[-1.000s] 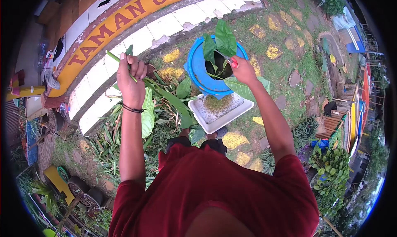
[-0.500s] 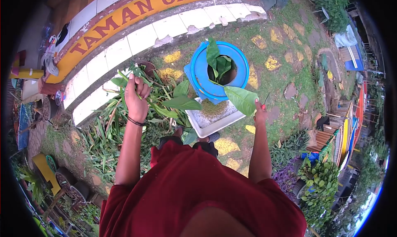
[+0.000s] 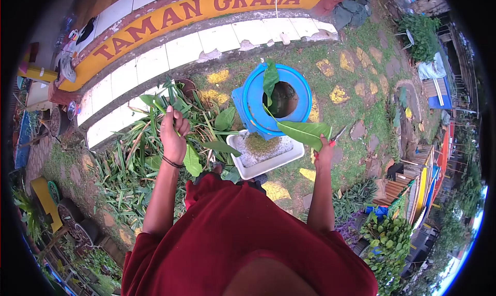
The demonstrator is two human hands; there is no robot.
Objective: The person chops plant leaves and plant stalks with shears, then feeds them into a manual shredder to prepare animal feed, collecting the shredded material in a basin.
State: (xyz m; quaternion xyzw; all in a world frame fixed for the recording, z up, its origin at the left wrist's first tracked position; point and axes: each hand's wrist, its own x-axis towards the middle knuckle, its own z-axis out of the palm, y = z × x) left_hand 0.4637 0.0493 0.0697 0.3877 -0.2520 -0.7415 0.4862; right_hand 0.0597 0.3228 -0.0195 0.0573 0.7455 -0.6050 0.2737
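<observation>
My left hand [image 3: 174, 133] is closed round a green leafy stem [image 3: 160, 107], whose leaves hang down beside the wrist. My right hand [image 3: 324, 154] grips red-handled scissors [image 3: 338, 135] and the tip of a large green leaf [image 3: 305, 133]. That leaf reaches over the front rim of a blue bin [image 3: 251, 102] with a round dark opening. Another leaf [image 3: 270, 81] lies across the left side of the opening. Below the bin, a white tray [image 3: 274, 165] holds a greenish heap and pale grains.
A pile of cut leaves and stalks [image 3: 139, 156] lies left of the tray. Behind it runs a white tiled ledge [image 3: 183, 49] with a yellow lettered wall [image 3: 206, 12]. Yellow stones [image 3: 276, 190] dot the grass, and potted plants [image 3: 385, 239] stand at right.
The smaller leaf in the bin's opening is no longer seen there. My right hand has shifted slightly down with the large leaf, and the view has moved a little.
</observation>
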